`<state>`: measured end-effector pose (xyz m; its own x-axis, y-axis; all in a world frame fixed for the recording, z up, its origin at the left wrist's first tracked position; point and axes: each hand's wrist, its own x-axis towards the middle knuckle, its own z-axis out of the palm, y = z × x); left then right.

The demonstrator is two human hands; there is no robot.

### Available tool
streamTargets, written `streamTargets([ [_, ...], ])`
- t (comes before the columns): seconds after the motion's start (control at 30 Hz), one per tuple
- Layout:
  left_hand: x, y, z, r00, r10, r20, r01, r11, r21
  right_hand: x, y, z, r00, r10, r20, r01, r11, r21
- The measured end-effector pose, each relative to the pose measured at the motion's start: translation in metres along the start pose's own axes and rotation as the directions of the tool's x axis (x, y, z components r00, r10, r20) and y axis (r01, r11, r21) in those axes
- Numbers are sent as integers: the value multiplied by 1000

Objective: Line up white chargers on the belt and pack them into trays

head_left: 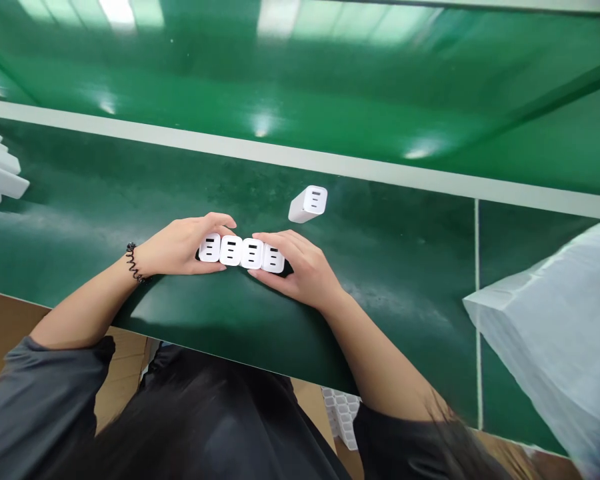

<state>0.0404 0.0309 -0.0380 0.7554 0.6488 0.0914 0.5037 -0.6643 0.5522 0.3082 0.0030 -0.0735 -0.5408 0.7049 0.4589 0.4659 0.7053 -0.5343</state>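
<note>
Several white USB charger blocks (pixel 231 251) stand side by side in a tight row on the green table, their port faces turned up toward me. My left hand (pixel 190 245) is closed around the left end of the row, thumb and fingers on opposite sides. Around the right end, my right hand (pixel 300 267) grips the row in the same way. The palms hide the outer sides of the end blocks. Just beyond my right hand, a single white charger (pixel 309 204) stands apart, its slotted face also upward.
More white chargers (pixel 3 173) are piled at the far left. A translucent white plastic sheet or bag (pixel 570 320) covers the right side of the table. A pale ledge (pixel 290 157) runs along the back. Below the front edge is a white compartmented tray (pixel 343 413).
</note>
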Motion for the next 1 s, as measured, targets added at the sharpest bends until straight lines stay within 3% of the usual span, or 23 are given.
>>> streamTargets([
  [0.2, 0, -6, 2, 1000, -26, 8, 26, 997, -70, -1, 4, -1, 992, 62, 106, -71, 994, 85],
  [0.4, 0, -15, -6, 998, 38, 53, -29, 988, -152, 0, 12, -6, 973, 90, 211, -139, 963, 231],
  [1.0, 1, -23, -3, 995, -67, 75, 84, 964, -252, 5, 12, 0, 963, 203, 178, -240, 945, 223],
])
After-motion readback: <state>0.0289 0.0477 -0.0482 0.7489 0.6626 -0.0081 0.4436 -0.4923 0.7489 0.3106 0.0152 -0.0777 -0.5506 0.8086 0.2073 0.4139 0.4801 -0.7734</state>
